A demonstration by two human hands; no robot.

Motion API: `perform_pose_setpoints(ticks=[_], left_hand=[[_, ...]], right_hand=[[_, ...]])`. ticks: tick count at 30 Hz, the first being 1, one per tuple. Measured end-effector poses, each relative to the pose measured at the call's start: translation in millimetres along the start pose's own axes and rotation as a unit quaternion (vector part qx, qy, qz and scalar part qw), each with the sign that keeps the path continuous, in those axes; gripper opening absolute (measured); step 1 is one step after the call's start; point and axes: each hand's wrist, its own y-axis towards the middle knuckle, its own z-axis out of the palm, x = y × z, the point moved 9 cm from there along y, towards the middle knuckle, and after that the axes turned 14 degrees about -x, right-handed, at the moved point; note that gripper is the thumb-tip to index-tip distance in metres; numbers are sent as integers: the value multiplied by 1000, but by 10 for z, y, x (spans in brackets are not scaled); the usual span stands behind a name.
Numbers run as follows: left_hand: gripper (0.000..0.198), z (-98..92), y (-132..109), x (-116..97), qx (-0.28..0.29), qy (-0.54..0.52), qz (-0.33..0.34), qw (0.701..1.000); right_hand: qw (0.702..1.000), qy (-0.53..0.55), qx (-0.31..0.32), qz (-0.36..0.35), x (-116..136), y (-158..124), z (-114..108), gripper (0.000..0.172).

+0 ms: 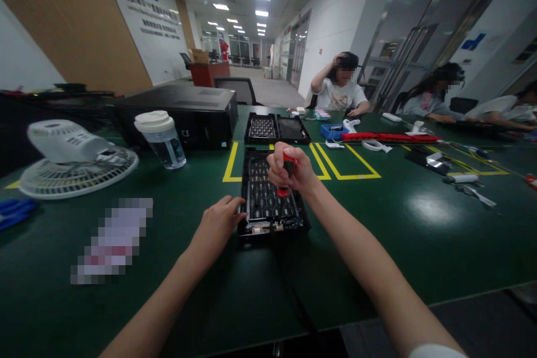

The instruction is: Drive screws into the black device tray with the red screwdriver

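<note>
My right hand [289, 166] is closed in a fist around a red-and-black screwdriver [283, 192], held over the right side of a black case [302, 218]. The tool's shaft is not visible, so I cannot tell whether its tip touches anything. The case lies on the green table and holds rows of dark rounded cells, with small parts and wiring along its near end. My left hand [224, 215] grips the case's left edge near its lower corner, thumb and fingers against the rim. My right fist hides part of the case's upper right.
Behind stands a second open black case [262, 128]. To the left are a water bottle [163, 142], a white fan [79, 156], a black computer tower [188, 114] and blue-handled scissors [17, 212]. A blue tray [333, 131] and red strip [386, 136] lie right. People sit across the table.
</note>
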Motion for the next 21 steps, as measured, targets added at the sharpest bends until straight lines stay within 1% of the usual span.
perform_pose_setpoints(ticks=[10,16,21], left_hand=[[26,17,6,10,-2,1,2,1000],[26,-4,7,-1,-3,-5,0,1000],[25,13,10,17,0,-3,-5,1000]], right_hand=[[998,-30,-44,-20,26,-19,-15,23],[995,-40,-79,-41,61,-31,-78,22],[992,-50,-101,-54,94,-43,-102,23]])
